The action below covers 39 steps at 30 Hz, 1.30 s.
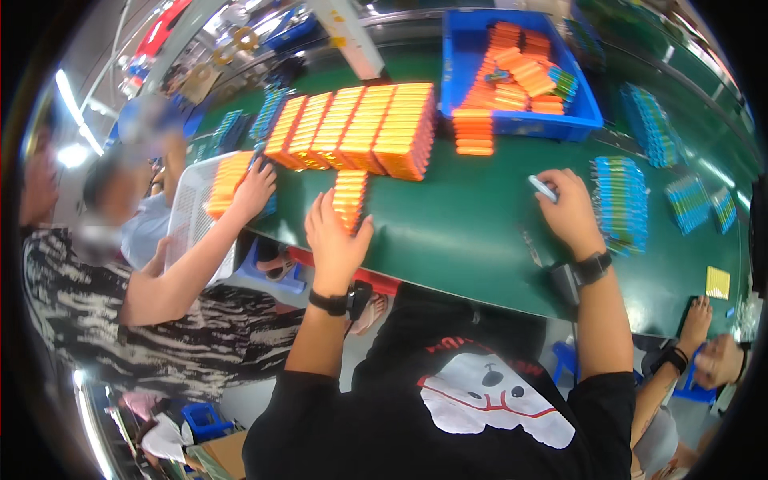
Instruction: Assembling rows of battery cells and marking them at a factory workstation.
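Observation:
My left hand (336,244) lies at the near end of a small orange bundle of slim sticks (350,194), its fingers spread along the left side and its thumb apart on the right. Just beyond stand several tall blocks of the same orange sticks (352,124), packed side by side. Over the right part of the table, my right hand (570,210) pinches a short pale-blue, marker-like piece (542,188); its exact kind is too small to tell. Right of that hand lies a stack of blue and green sticks (620,204).
A blue bin (588,120) of orange bundles stands at the back of the green table (448,240). An orange bundle (474,133) lies before it. More blue-green stacks (652,124) and a yellow pad (718,282) are rightward. A co-worker's hand (256,190) reaches over a white basket (182,216).

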Available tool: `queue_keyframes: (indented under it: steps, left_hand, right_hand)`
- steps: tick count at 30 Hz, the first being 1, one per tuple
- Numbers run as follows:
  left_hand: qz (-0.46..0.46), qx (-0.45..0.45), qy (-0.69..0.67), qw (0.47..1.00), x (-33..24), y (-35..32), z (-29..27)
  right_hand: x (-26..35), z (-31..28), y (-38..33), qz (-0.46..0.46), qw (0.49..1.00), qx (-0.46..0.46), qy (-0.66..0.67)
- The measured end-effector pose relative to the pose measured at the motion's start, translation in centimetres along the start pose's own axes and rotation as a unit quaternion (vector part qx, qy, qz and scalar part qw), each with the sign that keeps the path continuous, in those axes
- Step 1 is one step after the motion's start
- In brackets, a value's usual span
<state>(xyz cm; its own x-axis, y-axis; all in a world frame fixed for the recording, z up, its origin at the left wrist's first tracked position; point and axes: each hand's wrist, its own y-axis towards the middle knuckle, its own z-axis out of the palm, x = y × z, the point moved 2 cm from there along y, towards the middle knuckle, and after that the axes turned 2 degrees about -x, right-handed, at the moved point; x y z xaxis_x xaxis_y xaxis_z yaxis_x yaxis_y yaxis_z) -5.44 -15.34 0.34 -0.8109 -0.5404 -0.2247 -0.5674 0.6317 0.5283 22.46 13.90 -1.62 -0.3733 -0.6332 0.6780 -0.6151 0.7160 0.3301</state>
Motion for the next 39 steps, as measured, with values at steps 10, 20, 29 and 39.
queue_keyframes:
  steps: [10, 20, 29, 39]
  left_hand:
    - [-0.098, 0.098, -0.104, 0.985, 3.3, -0.2, 1.2]
    - [0.001, -0.013, -0.049, 0.999, 3.6, -0.2, 1.1]
    - [-0.106, 0.034, -0.162, 0.98, 4.5, -0.2, 1.3]
    - [-0.131, -0.036, -0.107, 0.985, 9.0, 0.3, 0.7]
  right_hand:
    - [0.2, -0.1, 0.0, 0.011, 1.0, 0.014, -0.004]
    - [-0.2, 0.2, 0.0, 0.012, 1.0, 0.019, 0.004]
    - [-0.2, 0.2, 0.0, 0.0, 1.0, 0.013, -0.002]
    - [-0.1, 0.4, 0.0, 0.012, 1.0, 0.014, 0.014]
